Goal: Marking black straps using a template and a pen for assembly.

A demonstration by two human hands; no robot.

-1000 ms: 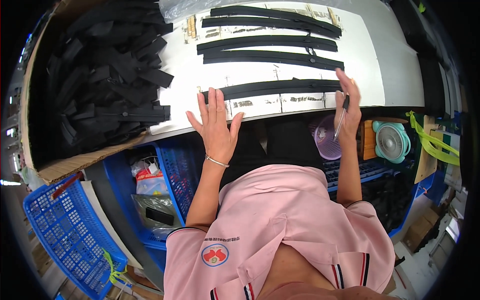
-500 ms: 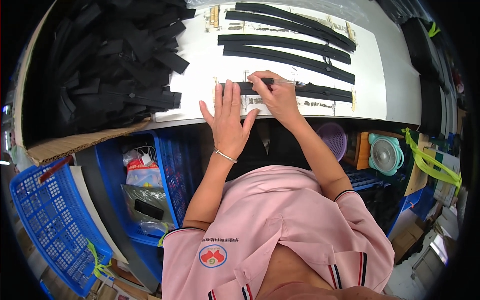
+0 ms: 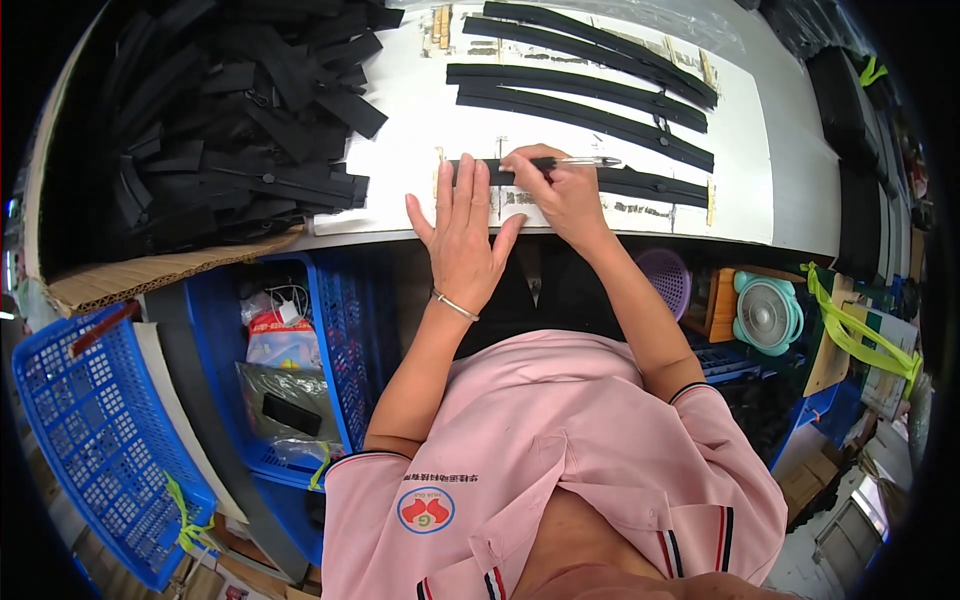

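A black zipper strip lies across the front of a white board. Flat on its left end rest the outstretched fingers of my left hand, thumb apart. My right hand pinches a black-and-clear pen just above the strip, beside the left hand. Its writing tip is hidden by my fingers. Farther back, two pairs of similar black strips lie slanted on the board. Marker lines and bits of tan tape show around the front strip.
To the left, a cardboard box holds a heap of black strips. Below the table stand blue plastic baskets, a purple basket and a teal fan. Black material hangs at the right edge.
The board and strips sit slightly more to the right in the picture. My right hand with the pen has shifted slightly; the left still presses flat on the strip.
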